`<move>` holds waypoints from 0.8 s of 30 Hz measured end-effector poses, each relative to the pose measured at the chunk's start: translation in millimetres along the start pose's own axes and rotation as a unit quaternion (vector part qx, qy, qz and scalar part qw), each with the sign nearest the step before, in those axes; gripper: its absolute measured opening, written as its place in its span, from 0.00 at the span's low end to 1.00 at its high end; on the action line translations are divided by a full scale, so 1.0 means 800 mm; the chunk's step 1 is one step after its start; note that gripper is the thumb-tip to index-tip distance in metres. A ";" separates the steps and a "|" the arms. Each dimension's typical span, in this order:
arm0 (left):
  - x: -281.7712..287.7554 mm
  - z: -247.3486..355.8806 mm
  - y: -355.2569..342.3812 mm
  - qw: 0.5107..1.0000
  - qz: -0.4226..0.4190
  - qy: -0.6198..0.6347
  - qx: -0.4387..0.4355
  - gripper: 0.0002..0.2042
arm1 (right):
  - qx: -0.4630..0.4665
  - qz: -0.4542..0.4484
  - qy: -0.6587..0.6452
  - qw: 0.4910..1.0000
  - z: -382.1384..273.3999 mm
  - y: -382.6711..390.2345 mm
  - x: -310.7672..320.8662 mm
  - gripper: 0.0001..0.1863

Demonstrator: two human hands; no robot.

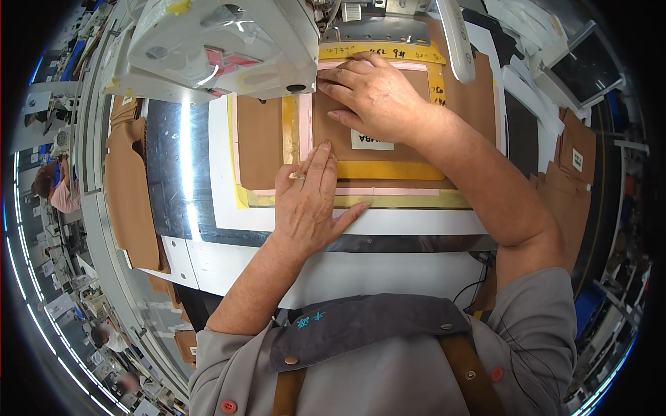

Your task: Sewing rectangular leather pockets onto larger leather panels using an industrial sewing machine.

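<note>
My left hand lies with fingers extended on the lower left of a yellow-edged template frame, its fingertips at a pink strip. My right hand rests higher up on a brown fabric piece inside the frame, fingers apart and slightly bent, the tips near the upper pink strip. A white printed label shows below my right hand, partly covered by it. The frame sits on a larger brown piece with pink and yellow edging. My fingers are not wrapped round anything.
A white machine head overhangs the upper left. Stacks of brown pieces lie at both sides on the metal-topped table. A screen stands at the upper right. Other people are at stations along the far left.
</note>
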State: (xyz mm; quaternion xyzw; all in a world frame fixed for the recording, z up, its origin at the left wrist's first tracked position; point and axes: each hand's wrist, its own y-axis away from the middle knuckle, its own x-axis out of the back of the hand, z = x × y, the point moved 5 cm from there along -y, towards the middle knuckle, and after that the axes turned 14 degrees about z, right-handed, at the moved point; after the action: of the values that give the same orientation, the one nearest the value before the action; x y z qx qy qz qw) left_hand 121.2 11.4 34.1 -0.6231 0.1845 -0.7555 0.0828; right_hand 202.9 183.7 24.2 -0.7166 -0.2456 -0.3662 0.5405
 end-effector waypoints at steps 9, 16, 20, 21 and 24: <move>0.007 0.010 0.019 1.000 -0.007 -0.014 -0.001 0.40 | -0.013 0.008 -0.012 1.000 -0.023 0.009 0.000 0.26; 0.012 0.015 0.031 1.000 -0.011 -0.007 0.005 0.40 | -0.036 -0.015 -0.027 0.999 -0.036 0.014 0.001 0.26; 0.012 0.015 0.031 1.000 -0.012 -0.010 0.004 0.40 | -0.032 -0.021 -0.016 0.999 -0.038 0.013 0.001 0.26; 0.013 0.014 0.029 1.000 -0.008 -0.010 0.002 0.40 | -0.034 -0.026 -0.012 0.999 -0.038 0.013 0.001 0.26; 0.019 0.011 0.020 1.000 -0.005 -0.014 -0.010 0.38 | -0.032 -0.023 0.000 0.999 -0.039 0.012 0.002 0.26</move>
State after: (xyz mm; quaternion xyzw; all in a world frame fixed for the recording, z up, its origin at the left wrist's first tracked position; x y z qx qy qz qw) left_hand 124.6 -10.5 43.0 -0.6352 0.1876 -0.7455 0.0754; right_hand 203.2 151.0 24.5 -0.7273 -0.2504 -0.3866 0.5087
